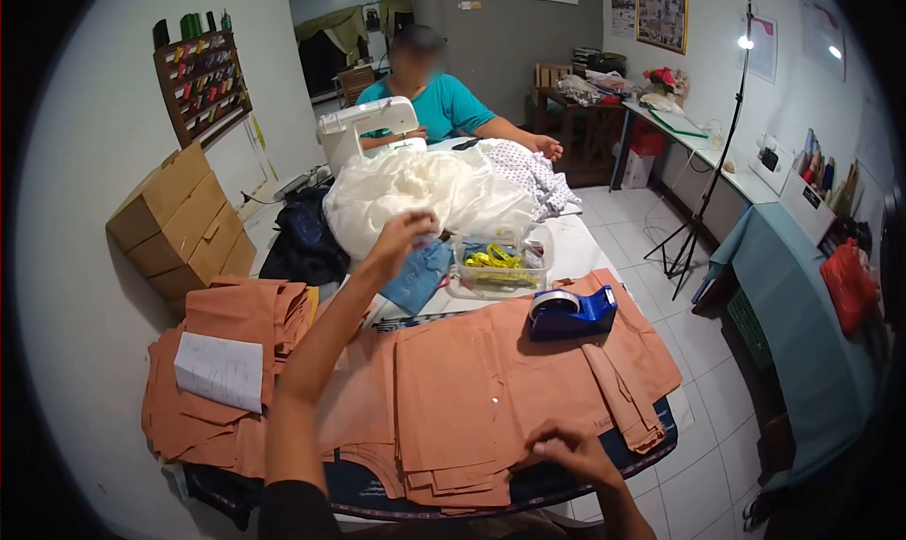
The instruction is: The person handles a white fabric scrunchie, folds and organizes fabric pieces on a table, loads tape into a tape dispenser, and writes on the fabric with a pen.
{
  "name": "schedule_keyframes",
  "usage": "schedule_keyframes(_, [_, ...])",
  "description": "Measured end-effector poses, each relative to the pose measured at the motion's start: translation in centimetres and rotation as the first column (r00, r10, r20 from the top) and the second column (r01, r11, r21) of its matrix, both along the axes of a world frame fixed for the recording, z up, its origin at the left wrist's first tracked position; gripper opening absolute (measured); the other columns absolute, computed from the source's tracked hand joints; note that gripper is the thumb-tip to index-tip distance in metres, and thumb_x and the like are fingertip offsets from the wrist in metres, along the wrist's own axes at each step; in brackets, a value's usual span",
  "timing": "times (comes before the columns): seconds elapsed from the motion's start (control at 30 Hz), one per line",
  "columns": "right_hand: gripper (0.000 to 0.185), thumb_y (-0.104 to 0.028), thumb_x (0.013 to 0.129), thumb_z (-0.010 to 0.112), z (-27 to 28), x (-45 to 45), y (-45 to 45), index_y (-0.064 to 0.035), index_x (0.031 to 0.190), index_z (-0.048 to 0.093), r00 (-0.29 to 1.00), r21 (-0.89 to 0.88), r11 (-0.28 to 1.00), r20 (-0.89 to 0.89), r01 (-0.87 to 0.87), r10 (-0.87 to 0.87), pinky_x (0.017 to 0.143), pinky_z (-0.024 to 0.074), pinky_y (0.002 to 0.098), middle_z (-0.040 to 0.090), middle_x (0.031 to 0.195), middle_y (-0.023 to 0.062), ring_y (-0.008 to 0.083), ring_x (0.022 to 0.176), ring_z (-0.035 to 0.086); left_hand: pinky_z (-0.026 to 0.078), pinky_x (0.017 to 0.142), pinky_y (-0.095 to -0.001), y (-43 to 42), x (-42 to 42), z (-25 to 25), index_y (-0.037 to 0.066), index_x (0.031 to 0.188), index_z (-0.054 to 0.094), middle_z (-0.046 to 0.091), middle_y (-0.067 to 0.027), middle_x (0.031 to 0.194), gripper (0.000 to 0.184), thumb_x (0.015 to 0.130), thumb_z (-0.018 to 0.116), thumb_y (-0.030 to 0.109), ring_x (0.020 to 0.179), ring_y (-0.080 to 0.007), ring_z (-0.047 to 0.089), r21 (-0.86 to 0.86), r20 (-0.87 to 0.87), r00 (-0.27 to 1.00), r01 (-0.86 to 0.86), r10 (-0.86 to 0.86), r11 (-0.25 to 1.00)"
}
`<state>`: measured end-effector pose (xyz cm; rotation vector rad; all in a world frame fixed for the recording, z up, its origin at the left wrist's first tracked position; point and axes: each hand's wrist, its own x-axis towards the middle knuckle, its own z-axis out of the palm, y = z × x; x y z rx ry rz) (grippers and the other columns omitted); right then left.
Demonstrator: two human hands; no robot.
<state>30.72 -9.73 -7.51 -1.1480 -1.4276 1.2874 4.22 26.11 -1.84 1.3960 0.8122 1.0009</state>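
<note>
We see the orange cloth stack (453, 389) on the counter (587, 241). Beyond it hovers our left hand (406, 233), half curled, any hold unclear; by its near right corner, our right hand (574, 451) is partly open, fingers loosely bent. The tape dispenser (574, 315) sits to its far right.

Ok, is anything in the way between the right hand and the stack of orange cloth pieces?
Nothing visible is. The right hand is close beside the near right corner of the stack. The blue tape dispenser sits farther back, off that short path.
</note>
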Motion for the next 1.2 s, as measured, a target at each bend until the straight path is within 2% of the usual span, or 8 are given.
schedule_keyframes(0.2, [0.017,-0.013,0.089,0.061,-0.2,1.1,-5.4,0.0005,0.100,0.064,0.894,-0.176,0.890,-0.247,-0.420,0.373,0.081,0.0456,0.0266,0.064,0.092,0.0052,0.0121,0.091,0.059,0.048,0.085,-0.0328,-25.6,-4.6,8.2,-0.001,0.100,0.066,0.068,-0.0084,0.096,0.024,0.094,0.056,0.020,0.096,-0.0203,0.064,-0.144,-0.467,0.433,0.823,-0.771,0.549])
schedule_keyframes(0.23, [0.019,-0.015,0.090,0.061,-0.7,1.6,-6.2,0.0001,0.101,0.064,0.872,-0.184,0.858,-0.208,-0.480,0.443,0.081,0.0459,0.0271,0.064,0.092,0.0048,0.0118,0.090,0.059,0.045,0.093,-0.0410,-29.0,-5.8,3.8,-0.005,0.104,0.064,0.066,-0.0166,0.101,0.021,0.091,0.059,0.011,0.106,-0.0314,0.060,-0.020,-0.043,0.444,0.895,-0.895,0.445])
schedule_keyframes(0.5, [0.032,-0.020,0.084,0.061,-9.2,3.0,-13.4,-0.0006,0.108,0.064,0.352,-0.529,0.385,0.168,-0.756,0.921,0.068,0.0509,0.0295,0.068,0.095,0.0096,0.0183,0.080,0.063,0.039,0.091,-0.0516,-39.6,-4.7,2.3,-0.004,0.098,0.068,0.060,-0.0222,0.107,0.023,0.082,0.063,0.012,0.106,-0.0405,0.053,0.278,0.105,0.364,0.883,-0.925,0.379])
schedule_keyframes(0.63, [0.033,-0.019,0.084,0.061,-13.3,3.6,-20.5,0.0002,0.111,0.063,0.460,-0.732,0.196,-0.177,-0.653,0.870,0.068,0.0527,0.0306,0.067,0.099,0.0098,0.0190,0.086,0.064,0.036,0.081,-0.0490,-41.6,-3.1,1.9,0.000,0.083,0.067,0.056,-0.0185,0.085,0.028,0.077,0.063,0.027,0.086,-0.0353,0.052,0.438,0.142,0.270,0.846,-0.952,0.305])
schedule_keyframes(0.73, [0.034,-0.018,0.083,0.061,-11.7,3.5,-23.4,0.0011,0.111,0.063,0.582,-0.732,0.236,-0.260,-0.639,0.770,0.066,0.0538,0.0319,0.067,0.100,0.0098,0.0195,0.088,0.064,0.031,0.069,-0.0440,-42.4,-2.1,1.7,0.003,0.069,0.058,0.046,-0.0145,0.066,0.046,0.082,0.059,0.046,0.063,-0.0311,0.045,0.496,0.189,0.132,0.842,-0.973,0.210])
schedule_keyframes(0.93, [0.029,-0.006,0.075,0.055,-7.3,0.8,-27.5,0.0058,0.100,0.065,0.775,-0.738,0.343,-0.372,-0.581,0.511,0.065,0.0513,0.0334,0.067,0.082,0.0057,0.0153,0.075,0.062,0.031,0.053,-0.0368,-42.4,-0.3,0.4,0.004,0.057,0.046,0.042,-0.0111,0.059,0.037,0.084,0.068,0.013,0.052,-0.0264,0.043,0.656,0.149,0.257,0.697,-0.955,0.290])
schedule_keyframes(1.07, [0.038,-0.030,0.083,0.066,-3.2,1.3,-20.9,0.0010,0.104,0.065,0.414,-0.664,0.551,0.374,-0.505,0.830,0.075,0.0522,0.0363,0.068,0.095,0.0150,0.0291,0.083,0.066,0.037,0.052,-0.0362,-42.5,0.8,1.1,0.001,0.054,0.047,0.042,-0.0119,0.054,0.041,0.085,0.068,0.018,0.048,-0.0244,0.046,0.626,0.159,0.380,0.675,-0.911,0.390])
schedule_keyframes(1.2, [0.040,-0.019,0.075,0.075,3.4,2.7,-9.7,-0.0023,0.108,0.062,0.801,0.186,0.941,0.586,-0.283,0.125,0.083,0.0476,0.0353,0.066,0.100,0.0123,0.0290,0.095,0.062,0.043,0.058,-0.0307,-42.4,-1.3,-1.4,0.000,0.063,0.056,0.056,-0.0092,0.063,0.024,0.082,0.070,0.006,0.058,-0.0199,0.056,0.305,0.208,0.732,0.582,-0.649,0.754])
